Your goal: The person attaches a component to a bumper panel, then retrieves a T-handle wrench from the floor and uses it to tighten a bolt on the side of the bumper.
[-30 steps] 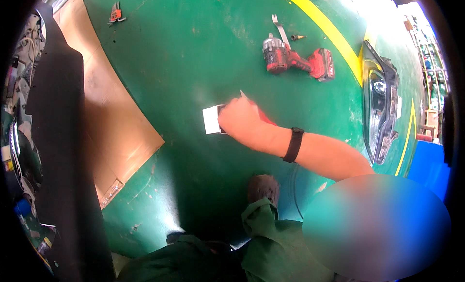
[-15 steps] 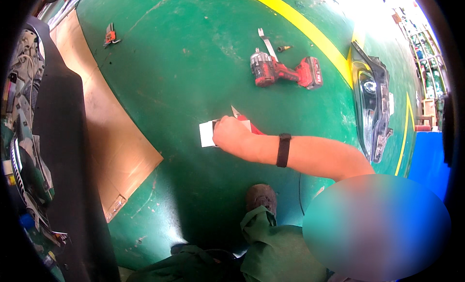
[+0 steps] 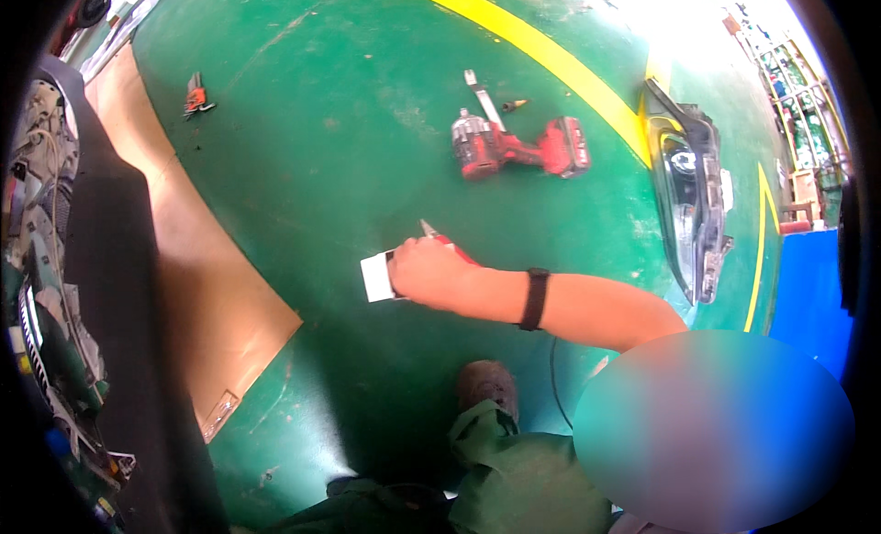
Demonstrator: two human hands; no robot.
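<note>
My right hand (image 3: 424,270), with a black band (image 3: 534,299) at its wrist, reaches in from the right, low over the green floor. Its fingers are curled closed at a small white box (image 3: 377,277), whose white panel shows to the left of the knuckles. The fingertips and much of the box are hidden under the hand. Just beyond the hand lies a red tool (image 3: 450,244) with a pointed pale tip, partly covered by the hand. My left hand is not in view.
A red and black cordless impact wrench (image 3: 518,150) lies farther off, beside a metal pry tool (image 3: 482,98). To the right is a car headlight (image 3: 688,199). Orange-held hex keys (image 3: 196,97) lie far left. Flat cardboard (image 3: 225,323) borders a black car panel (image 3: 115,286).
The floor things have shifted slightly left and down in the view. My right hand stays closed at the white box and covers more of its right side.
</note>
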